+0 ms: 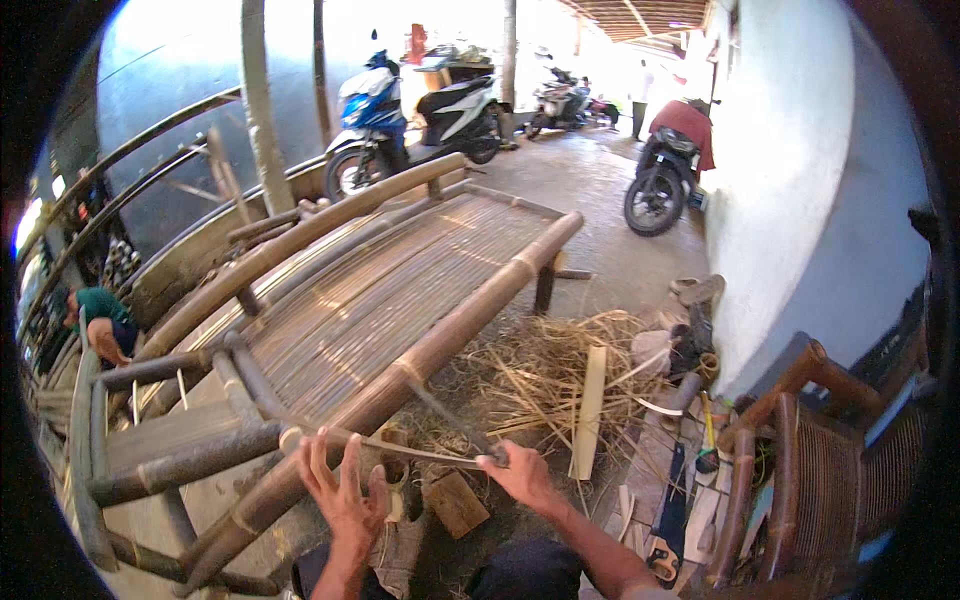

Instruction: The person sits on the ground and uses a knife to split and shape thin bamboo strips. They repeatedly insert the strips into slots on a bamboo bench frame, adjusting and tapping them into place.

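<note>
My right hand (522, 476) is closed around the dark handle of a knife, whose long grey blade (442, 410) points up and left. A thin bamboo strip (425, 455) stretches from the near end of the bamboo bench to the fingers of that hand. Beside the strip's left part, my left hand (345, 492) is raised with its fingers spread; whether the fingertips touch the strip is hard to tell. The bamboo bench (400, 275) has a slatted top and thick round rails, and its near rail lies just beyond both hands.
A heap of bamboo shavings (555, 365) lies on the floor, with a wide flat bamboo slat (590, 412) on it. A handsaw (668, 520) is at the lower right, near a bamboo chair (800, 480). Motorcycles (420, 115) stand behind. Another person (100, 320) crouches at the far left.
</note>
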Action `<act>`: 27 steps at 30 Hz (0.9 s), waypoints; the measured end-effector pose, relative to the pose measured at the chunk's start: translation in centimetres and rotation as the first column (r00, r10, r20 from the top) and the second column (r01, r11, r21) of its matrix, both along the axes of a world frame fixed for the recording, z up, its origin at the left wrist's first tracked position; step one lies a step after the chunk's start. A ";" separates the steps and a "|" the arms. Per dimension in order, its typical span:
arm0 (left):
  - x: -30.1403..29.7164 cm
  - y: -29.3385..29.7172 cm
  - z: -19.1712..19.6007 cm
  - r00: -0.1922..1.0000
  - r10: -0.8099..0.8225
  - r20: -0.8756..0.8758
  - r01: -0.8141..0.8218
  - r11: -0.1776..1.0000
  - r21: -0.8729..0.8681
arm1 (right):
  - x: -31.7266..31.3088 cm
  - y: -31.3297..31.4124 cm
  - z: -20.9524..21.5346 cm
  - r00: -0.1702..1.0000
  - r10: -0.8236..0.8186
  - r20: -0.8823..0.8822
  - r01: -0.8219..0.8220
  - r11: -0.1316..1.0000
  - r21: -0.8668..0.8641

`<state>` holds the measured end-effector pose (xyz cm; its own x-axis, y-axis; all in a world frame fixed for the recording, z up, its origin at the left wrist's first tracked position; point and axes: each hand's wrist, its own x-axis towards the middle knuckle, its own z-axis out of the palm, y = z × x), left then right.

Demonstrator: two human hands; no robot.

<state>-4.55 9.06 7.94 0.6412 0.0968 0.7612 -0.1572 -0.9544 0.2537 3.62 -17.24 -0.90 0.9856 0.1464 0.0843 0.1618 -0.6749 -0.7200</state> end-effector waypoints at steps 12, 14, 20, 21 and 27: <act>-3.7 23.2 8.0 0.875 0.446 -0.190 -0.395 0.883 0.252 | 12.1 14.6 7.7 0.943 0.247 0.222 -0.276 0.955 0.106; -5.1 27.1 8.7 0.787 0.562 -0.253 -0.556 0.825 0.101 | 13.6 17.1 6.5 0.939 0.295 0.178 -0.302 0.953 0.015; -7.9 35.4 10.2 0.675 0.717 -0.175 -0.574 0.659 0.486 | 13.9 21.3 1.9 0.934 0.327 0.143 -0.276 0.916 -0.292; -8.0 35.8 10.1 0.683 0.720 -0.122 -0.565 0.627 0.536 | 13.8 21.3 1.5 0.929 0.309 0.202 -0.254 0.932 -0.257; -7.0 37.8 10.2 0.701 0.656 -0.279 -0.489 0.727 0.481 | 13.5 21.6 1.3 0.941 0.210 0.265 -0.169 0.971 -0.168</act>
